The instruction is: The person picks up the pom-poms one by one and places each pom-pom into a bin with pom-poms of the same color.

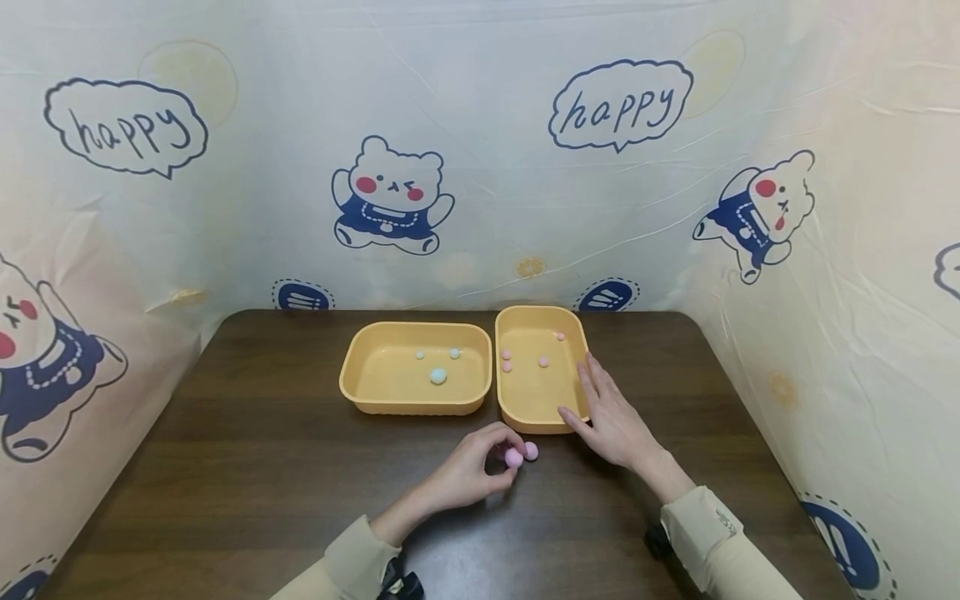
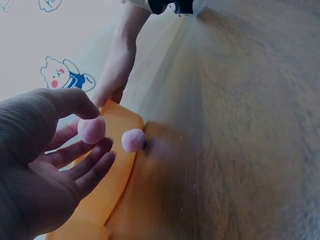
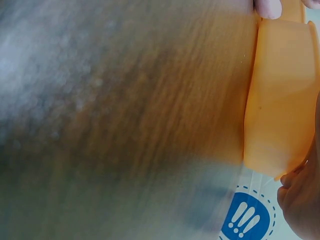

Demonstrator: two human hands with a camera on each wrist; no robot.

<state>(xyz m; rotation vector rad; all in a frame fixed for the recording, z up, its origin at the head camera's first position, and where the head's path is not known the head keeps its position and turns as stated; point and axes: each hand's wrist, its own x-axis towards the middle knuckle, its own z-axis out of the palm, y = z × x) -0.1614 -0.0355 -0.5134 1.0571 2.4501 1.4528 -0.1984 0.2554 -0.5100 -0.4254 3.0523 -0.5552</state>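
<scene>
My left hand (image 1: 474,468) pinches a pink ball (image 1: 513,457) between thumb and fingers, just in front of the right yellow tray (image 1: 528,427). A second pink ball (image 1: 531,451) is right beside the held one; in the left wrist view this other ball (image 2: 133,140) appears apart from the fingers. With its fingers fairly straight and spread, my right hand (image 1: 617,423) rests against the right side of that tray. Several smaller pink balls (image 1: 543,362) lie inside it. Only part of the right hand (image 3: 301,197) shows in the right wrist view, against the tray's wall (image 3: 282,95).
To the left stands another yellow tray (image 1: 420,408), holding three light-green balls (image 1: 438,377) of different sizes. Both trays are near the back of a dark wooden table (image 1: 247,467). A printed cloth (image 1: 487,108) hangs behind and at the sides.
</scene>
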